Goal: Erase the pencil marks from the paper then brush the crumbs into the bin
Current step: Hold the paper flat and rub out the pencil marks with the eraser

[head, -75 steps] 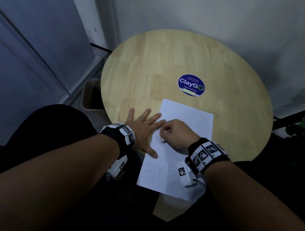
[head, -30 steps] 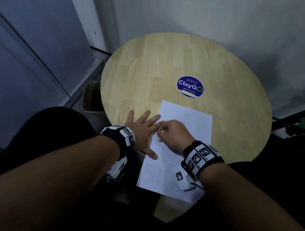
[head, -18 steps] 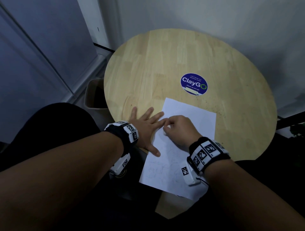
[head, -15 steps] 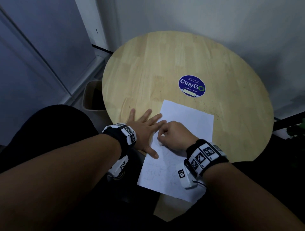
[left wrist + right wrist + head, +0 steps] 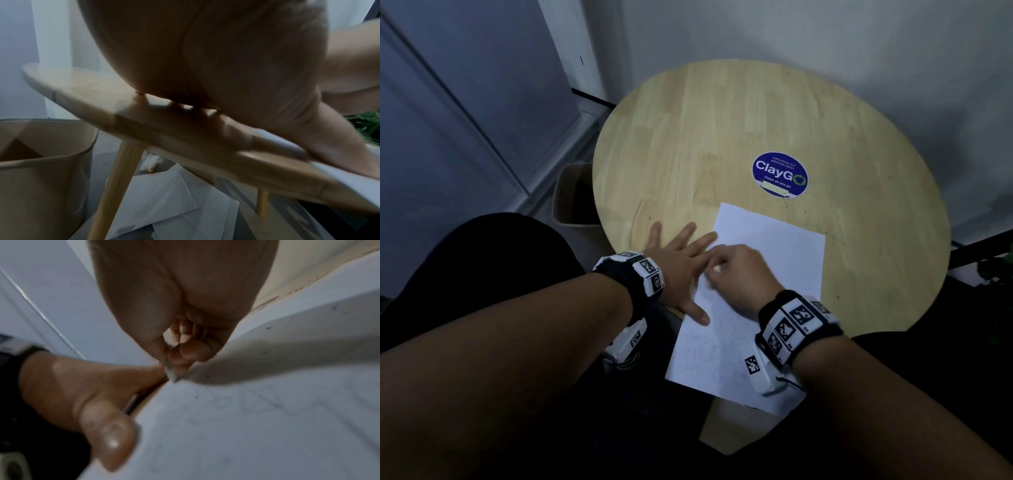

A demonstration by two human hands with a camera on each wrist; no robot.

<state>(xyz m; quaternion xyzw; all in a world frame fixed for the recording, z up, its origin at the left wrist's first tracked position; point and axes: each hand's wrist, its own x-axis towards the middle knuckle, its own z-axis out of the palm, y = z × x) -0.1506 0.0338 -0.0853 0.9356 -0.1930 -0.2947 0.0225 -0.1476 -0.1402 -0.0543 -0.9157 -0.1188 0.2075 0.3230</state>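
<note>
A white sheet of paper [image 5: 767,274] with faint pencil marks on its near half lies at the near edge of the round wooden table [image 5: 722,137]. My left hand [image 5: 681,263] lies flat with spread fingers, pressing the paper's left edge and the table. My right hand [image 5: 739,274] pinches a small white eraser [image 5: 717,269] and holds it down on the paper, close to the left fingertips. In the right wrist view the eraser [image 5: 171,373] shows its worn tip on the paper [image 5: 267,418] beside my left thumb. A beige bin [image 5: 573,195] stands on the floor left of the table.
A blue round ClayGo sticker [image 5: 779,174] is stuck to the table behind the paper. Dark specks lie on the wood to the paper's right. In the left wrist view the bin [image 5: 41,162] stands under the table edge, with loose white sheets [image 5: 164,203] on the floor.
My right hand has rubbed the eraser back and forth over a small patch by the paper's left edge. The left hand has stayed flat in the same spot.
</note>
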